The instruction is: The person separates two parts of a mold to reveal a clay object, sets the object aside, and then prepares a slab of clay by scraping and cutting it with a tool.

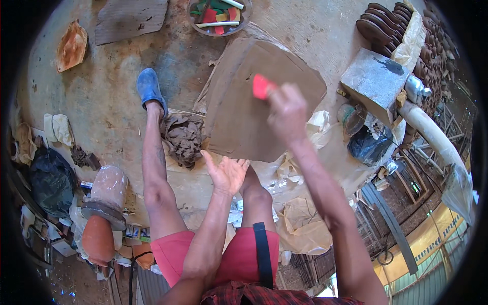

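A broad, flat slab of brown clay [254, 107] lies in front of me, with a small dark nick near its upper middle. My right hand [288, 114] is over the slab, gripping a red scraper [262, 86], a small flat piece; both are a little blurred. Whether the scraper touches the clay I cannot tell. By the slab's near edge my left hand [229, 174] is palm up, fingers stretched out, with nothing in it. A heap of clay scraps [184, 138] sits left of the slab, beside my foot in a blue clog [149, 90].
A clear bowl [244, 21] of coloured scrapers stands beyond the slab. On the right are a grey block [373, 81], stacked brown clay pieces [381, 28] and a pale pipe [432, 129]. Terracotta pots [98, 240] and a black bag [53, 180] are at the left.
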{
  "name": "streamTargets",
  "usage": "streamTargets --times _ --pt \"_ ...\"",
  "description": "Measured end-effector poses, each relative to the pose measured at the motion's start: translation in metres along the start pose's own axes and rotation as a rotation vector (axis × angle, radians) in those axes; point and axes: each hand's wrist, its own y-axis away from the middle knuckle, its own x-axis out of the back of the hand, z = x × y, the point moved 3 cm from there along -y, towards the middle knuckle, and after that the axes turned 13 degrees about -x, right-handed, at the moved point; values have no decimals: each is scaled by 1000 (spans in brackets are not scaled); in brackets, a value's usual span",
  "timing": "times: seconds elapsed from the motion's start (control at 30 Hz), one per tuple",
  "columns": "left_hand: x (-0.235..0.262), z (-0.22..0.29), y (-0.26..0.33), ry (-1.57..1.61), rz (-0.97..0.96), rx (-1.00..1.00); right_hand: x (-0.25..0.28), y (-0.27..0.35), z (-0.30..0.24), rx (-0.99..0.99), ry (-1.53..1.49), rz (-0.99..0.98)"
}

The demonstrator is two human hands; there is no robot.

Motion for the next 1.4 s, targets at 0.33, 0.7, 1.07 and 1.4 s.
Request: streamTargets --times 0.33,0.7,1.07,1.4 --pt "14 -2 -4 -79 -87 -45 -15 107 -16 16 -150 68" --pt "8 -52 5 -61 -39 19 -20 114 19 5 -36 -4" --pt "17 -77 8 -213 -53 14 49 11 118 -111 -22 293" --pt "7 -95 6 -196 -86 64 0 132 80 -12 -79 37"
